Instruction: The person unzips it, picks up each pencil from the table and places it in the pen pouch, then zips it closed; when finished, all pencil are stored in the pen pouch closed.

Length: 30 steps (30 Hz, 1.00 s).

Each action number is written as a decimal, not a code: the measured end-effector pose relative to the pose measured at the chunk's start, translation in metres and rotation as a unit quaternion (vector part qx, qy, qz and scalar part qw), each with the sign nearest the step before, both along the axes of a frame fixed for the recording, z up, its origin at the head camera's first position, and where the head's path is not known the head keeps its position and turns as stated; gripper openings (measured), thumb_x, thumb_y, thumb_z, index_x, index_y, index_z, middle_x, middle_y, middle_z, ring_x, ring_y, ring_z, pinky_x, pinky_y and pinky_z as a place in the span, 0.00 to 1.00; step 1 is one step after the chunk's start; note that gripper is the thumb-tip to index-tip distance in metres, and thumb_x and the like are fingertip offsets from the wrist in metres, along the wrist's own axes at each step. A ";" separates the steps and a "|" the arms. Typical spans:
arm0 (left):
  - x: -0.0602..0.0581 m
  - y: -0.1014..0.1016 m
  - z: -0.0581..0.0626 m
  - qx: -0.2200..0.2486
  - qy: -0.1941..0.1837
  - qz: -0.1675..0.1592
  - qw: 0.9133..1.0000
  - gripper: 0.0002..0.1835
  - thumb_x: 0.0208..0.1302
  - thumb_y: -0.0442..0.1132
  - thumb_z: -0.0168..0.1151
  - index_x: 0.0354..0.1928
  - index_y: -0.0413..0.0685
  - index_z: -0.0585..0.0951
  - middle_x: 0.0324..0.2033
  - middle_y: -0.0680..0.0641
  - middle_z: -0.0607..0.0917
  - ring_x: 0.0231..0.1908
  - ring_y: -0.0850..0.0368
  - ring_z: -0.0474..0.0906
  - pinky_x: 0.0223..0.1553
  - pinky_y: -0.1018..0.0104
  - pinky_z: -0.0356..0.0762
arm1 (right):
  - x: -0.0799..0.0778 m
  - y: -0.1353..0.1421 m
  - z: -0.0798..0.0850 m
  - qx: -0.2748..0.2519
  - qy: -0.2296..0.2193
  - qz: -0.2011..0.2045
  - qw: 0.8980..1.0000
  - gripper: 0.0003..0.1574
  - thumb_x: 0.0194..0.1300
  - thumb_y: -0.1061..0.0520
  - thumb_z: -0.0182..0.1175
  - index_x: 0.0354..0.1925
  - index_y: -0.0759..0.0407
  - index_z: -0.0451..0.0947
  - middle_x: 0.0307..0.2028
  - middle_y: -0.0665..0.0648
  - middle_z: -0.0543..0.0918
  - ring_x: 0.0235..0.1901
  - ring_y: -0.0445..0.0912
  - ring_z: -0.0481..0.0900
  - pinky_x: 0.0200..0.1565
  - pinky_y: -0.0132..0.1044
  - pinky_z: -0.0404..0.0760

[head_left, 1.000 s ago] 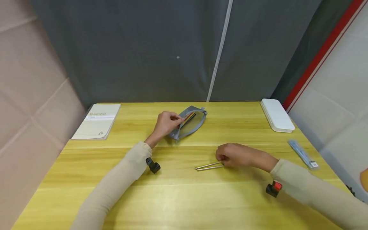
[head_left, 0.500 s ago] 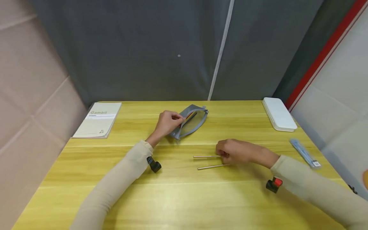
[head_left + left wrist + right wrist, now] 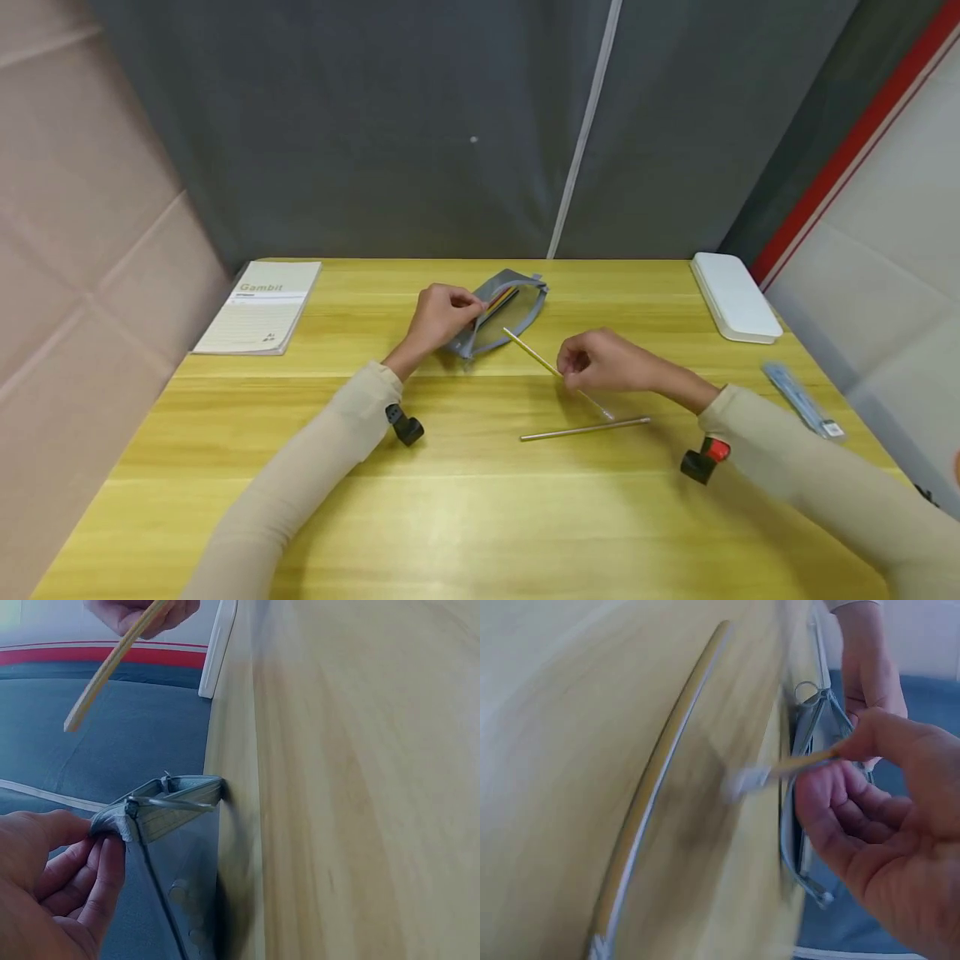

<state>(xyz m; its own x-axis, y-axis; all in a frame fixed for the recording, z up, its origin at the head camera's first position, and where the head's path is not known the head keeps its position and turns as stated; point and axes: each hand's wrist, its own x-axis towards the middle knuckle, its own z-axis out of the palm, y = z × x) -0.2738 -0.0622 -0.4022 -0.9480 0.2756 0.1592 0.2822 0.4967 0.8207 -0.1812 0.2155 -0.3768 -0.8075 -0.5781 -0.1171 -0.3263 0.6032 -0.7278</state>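
My left hand pinches the near-left edge of a grey zip pouch between thumb and fingers. Its mouth gapes, and several thin coloured sticks show inside. Above the table, right of the pouch, my right hand pinches a slim gold pencil by its middle. That pencil slants, one end towards the pouch mouth; its other end looks silvery and blurred in the right wrist view. A second gold pencil lies on the table below my right hand.
A notebook lies at the back left of the wooden table. At the back right sits a white case, with a clear blue packet nearer. A dark curtain hangs behind.
My right hand has lifted one pencil off the table and tilted it towards the pouch. The two pencils have come apart, the other left lying. My left hand stays at the pouch.
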 end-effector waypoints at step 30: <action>0.004 0.003 0.004 -0.003 0.007 0.009 1.000 0.07 0.65 0.41 0.69 0.35 0.45 0.91 0.31 0.45 0.92 0.26 0.57 0.87 0.30 0.66 0.84 | -0.092 -0.061 -0.019 -0.411 -0.494 -0.350 0.681 0.13 0.76 0.64 0.50 0.54 0.69 0.73 0.31 0.65 0.86 0.32 0.50 0.86 0.42 0.35 0.87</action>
